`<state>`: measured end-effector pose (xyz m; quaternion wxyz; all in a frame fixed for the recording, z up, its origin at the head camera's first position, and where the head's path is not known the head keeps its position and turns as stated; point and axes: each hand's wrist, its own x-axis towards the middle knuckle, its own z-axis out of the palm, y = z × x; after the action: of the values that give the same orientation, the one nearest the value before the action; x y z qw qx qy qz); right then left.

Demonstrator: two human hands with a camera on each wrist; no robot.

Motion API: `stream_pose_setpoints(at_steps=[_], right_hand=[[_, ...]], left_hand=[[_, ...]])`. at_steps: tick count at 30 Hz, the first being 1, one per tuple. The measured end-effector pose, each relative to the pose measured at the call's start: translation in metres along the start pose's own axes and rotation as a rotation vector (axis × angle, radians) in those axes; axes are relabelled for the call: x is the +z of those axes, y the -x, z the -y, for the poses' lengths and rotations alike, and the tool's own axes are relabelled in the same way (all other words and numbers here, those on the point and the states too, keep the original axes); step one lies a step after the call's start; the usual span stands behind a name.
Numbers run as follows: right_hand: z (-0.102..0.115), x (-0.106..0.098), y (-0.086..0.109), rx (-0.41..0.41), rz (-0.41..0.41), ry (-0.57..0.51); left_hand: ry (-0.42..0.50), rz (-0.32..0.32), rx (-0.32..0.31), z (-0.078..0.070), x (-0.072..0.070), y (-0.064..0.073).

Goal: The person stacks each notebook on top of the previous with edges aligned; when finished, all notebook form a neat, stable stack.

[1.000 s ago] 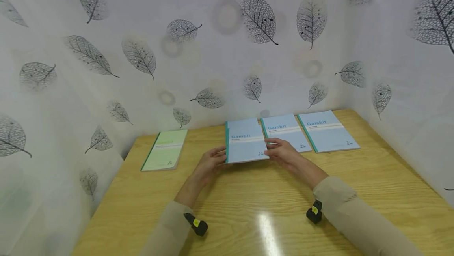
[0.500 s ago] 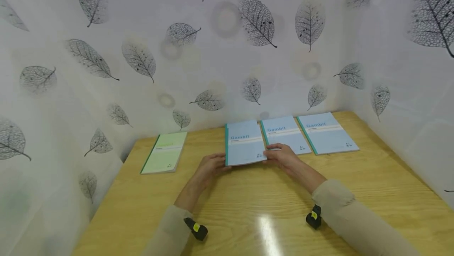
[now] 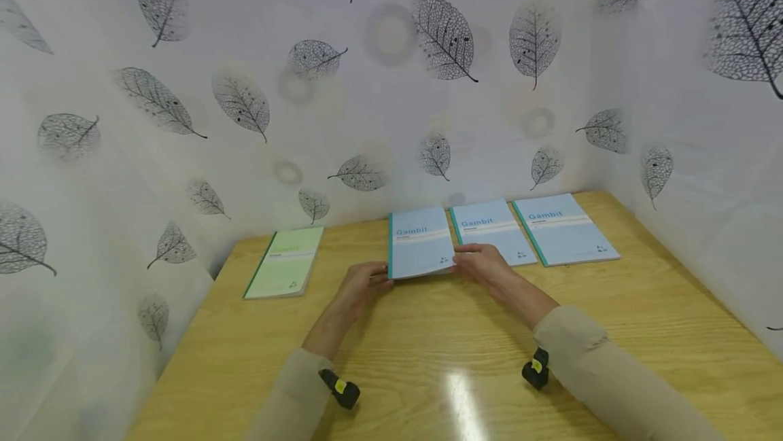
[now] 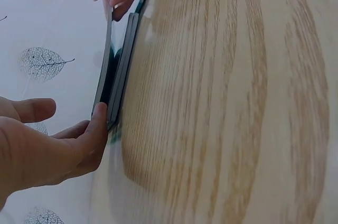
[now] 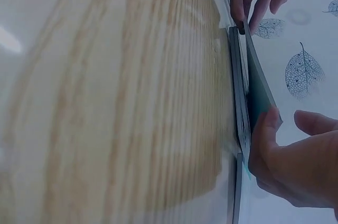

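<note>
Above the table (image 3: 404, 346), the raised blue notebook (image 3: 422, 244) slants over the lower notebooks (image 5: 239, 81), right side higher. Left hand (image 3: 357, 288) and right hand (image 3: 486, 268): fingers (image 5: 261, 147) curled against its edges, thumbs apart. Level, even support should favour alignment.

free tabletop (image 3: 416, 346) between forearms (image 3: 330, 329), backdrop (image 3: 373, 111) close behind notebooks (image 3: 422, 244)
</note>
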<state>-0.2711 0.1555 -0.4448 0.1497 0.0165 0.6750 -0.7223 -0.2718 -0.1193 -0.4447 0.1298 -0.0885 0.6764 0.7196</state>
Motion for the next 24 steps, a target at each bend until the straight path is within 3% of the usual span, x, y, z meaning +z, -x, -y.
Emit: stream_pose_setpoints(at_steps=[15, 24], right_hand=[[0.004, 0.008, -0.005, -0.007, -0.021, -0.013], [0.004, 0.011, -0.006, -0.001, -0.090, 0.098]], left_hand=[[-0.065, -0.041, 0.026, -0.003, 0.007, -0.005], [-0.097, -0.075, -0.001, -0.002, 0.008, -0.010]])
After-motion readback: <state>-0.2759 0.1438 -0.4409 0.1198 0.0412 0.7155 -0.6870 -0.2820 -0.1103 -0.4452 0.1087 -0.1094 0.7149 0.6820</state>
